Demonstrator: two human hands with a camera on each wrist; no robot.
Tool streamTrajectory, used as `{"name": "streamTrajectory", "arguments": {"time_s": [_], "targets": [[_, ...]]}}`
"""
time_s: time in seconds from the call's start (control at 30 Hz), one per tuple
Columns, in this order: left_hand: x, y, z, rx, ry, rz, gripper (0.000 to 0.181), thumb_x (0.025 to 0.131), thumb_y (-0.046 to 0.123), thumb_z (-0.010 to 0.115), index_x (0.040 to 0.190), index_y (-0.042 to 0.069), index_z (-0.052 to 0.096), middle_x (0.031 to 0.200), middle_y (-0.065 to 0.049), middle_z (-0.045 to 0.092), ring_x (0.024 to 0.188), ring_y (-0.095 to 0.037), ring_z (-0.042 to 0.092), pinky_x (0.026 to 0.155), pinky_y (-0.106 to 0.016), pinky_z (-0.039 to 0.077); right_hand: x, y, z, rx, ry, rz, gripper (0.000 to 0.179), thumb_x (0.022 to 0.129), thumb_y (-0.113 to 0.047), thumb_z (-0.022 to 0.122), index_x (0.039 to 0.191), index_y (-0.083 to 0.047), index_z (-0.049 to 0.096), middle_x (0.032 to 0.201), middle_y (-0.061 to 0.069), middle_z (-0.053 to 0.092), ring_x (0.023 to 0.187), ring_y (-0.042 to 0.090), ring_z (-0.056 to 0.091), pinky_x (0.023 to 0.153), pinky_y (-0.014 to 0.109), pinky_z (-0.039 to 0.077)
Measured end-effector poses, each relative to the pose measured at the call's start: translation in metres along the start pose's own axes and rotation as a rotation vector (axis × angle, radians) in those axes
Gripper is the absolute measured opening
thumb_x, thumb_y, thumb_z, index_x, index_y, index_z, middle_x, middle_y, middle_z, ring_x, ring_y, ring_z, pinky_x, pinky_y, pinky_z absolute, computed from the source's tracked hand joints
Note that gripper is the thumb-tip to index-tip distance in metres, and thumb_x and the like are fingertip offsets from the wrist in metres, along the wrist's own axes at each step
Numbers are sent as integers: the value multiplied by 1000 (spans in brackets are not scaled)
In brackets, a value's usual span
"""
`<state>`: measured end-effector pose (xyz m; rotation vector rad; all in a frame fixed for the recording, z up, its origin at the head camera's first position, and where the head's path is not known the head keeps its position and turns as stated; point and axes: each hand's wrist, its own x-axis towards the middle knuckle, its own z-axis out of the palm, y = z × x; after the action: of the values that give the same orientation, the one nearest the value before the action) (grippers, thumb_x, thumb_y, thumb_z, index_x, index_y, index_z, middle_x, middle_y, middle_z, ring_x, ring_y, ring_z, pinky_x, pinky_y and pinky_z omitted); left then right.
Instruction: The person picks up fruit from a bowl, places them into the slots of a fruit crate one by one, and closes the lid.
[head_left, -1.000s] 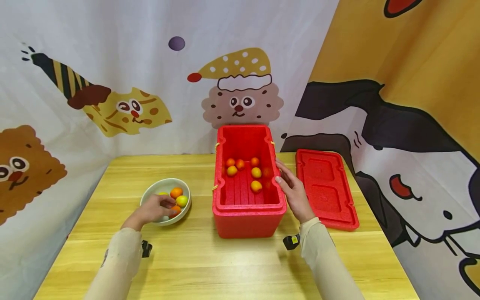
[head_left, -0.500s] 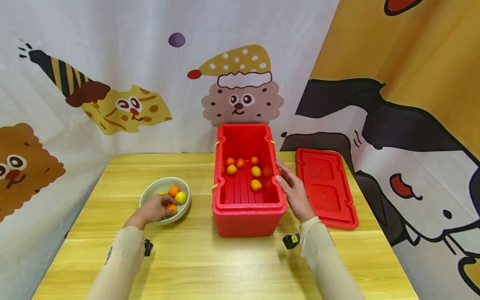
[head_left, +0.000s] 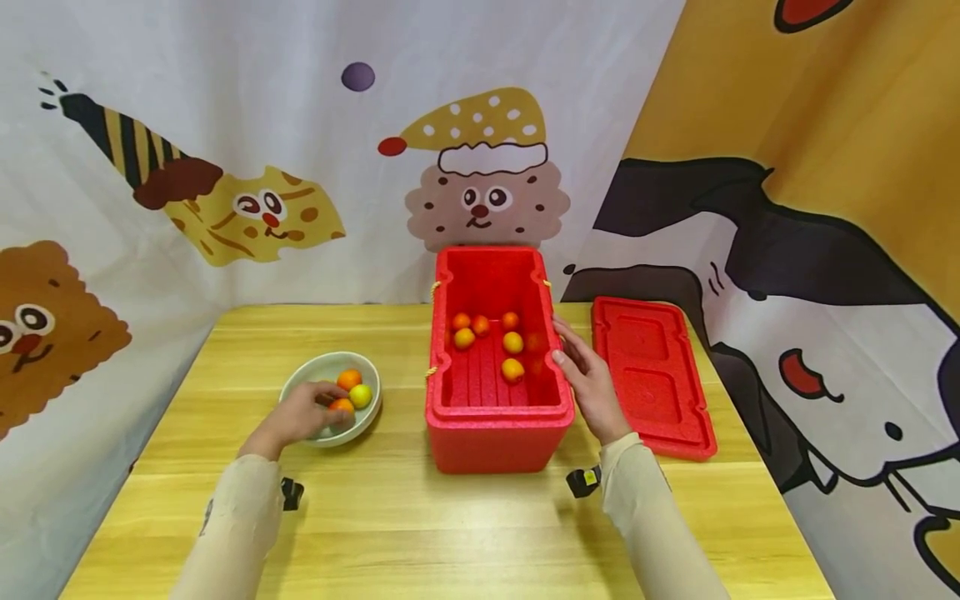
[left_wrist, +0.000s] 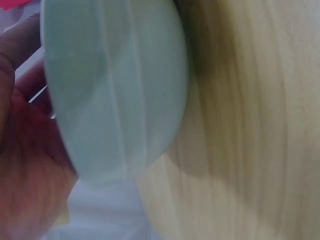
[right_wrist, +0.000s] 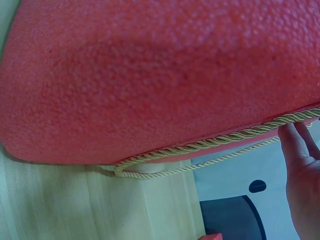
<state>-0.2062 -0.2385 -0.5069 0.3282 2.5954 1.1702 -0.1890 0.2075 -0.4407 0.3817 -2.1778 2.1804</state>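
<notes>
My left hand (head_left: pixel 302 414) reaches over the rim into a pale green bowl (head_left: pixel 296 375), its thumb and fingers around a small orange fruit (head_left: pixel 342 406). Another orange fruit (head_left: pixel 348 379) and a yellow one (head_left: pixel 361 396) lie beside it. In the left wrist view, the wall of the bowl (left_wrist: pixel 115 90) hides the fingertips. My right hand (head_left: pixel 596 392) rests with extended fingers against the right side of a red foam box (head_left: pixel 495 446). Seen from the right wrist, its fingertips (right_wrist: pixel 290 137) meet the box's twisted gold cord (right_wrist: pixel 240 134). Several orange fruits (head_left: pixel 512 371) lie inside the open box.
A red lid (head_left: pixel 652 383) lies flat on the wooden table (head_left: pixel 450 533), right of the box. Behind the table hangs a printed curtain (head_left: pixel 300 100). Bare tabletop lies between bowl and box and along the front.
The orange fruit at my left fingers has shifted slightly toward the far side of the bowl, and the hand has moved with it. My right hand stays at the box.
</notes>
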Motion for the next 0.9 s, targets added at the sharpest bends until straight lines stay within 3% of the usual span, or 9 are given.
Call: {"name": "streamTrajectory", "arguments": {"time_s": [0.3, 0.57, 0.73, 0.9], "targets": [[0, 21, -19, 11, 29, 58, 35, 88, 20, 76, 112, -4, 68, 105, -17, 67, 93, -32, 63, 79, -40, 52, 1, -2, 1, 11, 5, 17, 51, 102, -13, 55, 150, -6, 40, 155, 2, 35, 140, 23, 33, 101, 30, 45], [5, 40, -29, 7, 83, 89, 39, 89, 27, 75, 117, 0, 69, 106, -12, 69, 101, -33, 63, 84, -43, 50, 0, -2, 2, 4, 2, 12, 50, 102, -10, 53, 150, -5, 40, 155, 5, 35, 138, 24, 35, 100, 30, 45], [8, 51, -36, -32, 165, 30, 47, 88, 40, 74, 119, 5, 68, 113, -15, 67, 107, -35, 58, 92, -51, 45, -1, -1, 2, 9, 3, 14, 50, 102, -11, 54, 150, -5, 40, 155, 4, 36, 138, 24, 36, 100, 31, 46], [10, 59, -41, -84, 252, 44, 49, 86, 45, 74, 120, 9, 69, 114, -12, 67, 109, -32, 58, 93, -50, 41, 1, 1, 3, 14, 13, 11, 50, 102, -13, 55, 149, -5, 41, 154, 4, 37, 138, 23, 36, 100, 30, 46]]}}
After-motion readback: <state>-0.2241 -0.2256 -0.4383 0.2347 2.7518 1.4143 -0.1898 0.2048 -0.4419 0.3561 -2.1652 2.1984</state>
